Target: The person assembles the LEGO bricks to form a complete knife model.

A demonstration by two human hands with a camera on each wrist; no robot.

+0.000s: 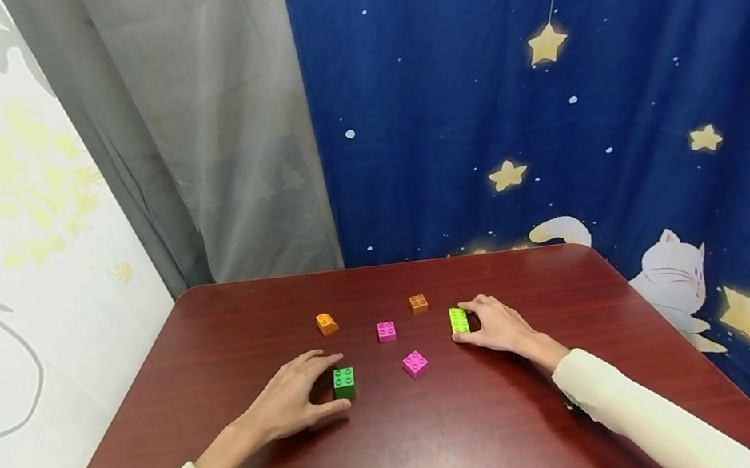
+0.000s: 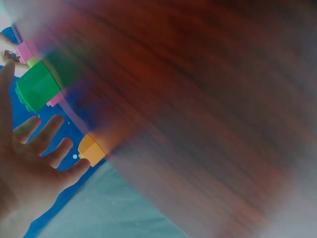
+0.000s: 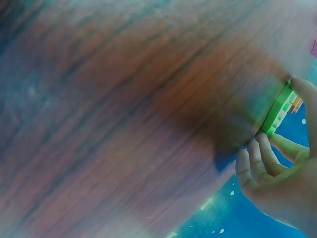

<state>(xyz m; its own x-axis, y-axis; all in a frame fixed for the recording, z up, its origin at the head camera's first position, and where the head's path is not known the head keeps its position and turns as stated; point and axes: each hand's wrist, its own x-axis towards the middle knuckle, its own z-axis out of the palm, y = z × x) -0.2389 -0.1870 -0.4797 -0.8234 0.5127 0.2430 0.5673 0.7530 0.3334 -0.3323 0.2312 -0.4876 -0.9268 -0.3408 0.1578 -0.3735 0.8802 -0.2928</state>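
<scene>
On the table, my left hand (image 1: 290,399) is spread with thumb and fingers apart around a green toy brick (image 1: 344,382). The left wrist view shows a gap between the fingers and that green brick (image 2: 38,87). My right hand (image 1: 501,326) pinches a lime green brick (image 1: 458,321) by its two ends. In the right wrist view, the thumb is at one end of the lime brick (image 3: 278,110) and fingertips at the other. Between the hands lie two pink bricks, one square to me (image 1: 386,332) and one turned (image 1: 415,364).
Farther back lie an orange brick (image 1: 418,303) and a yellow-orange brick with a curved side (image 1: 326,323). The dark red wooden table (image 1: 422,453) has rounded far corners. Behind it hang a blue star-patterned curtain (image 1: 427,97) and a grey one (image 1: 235,125).
</scene>
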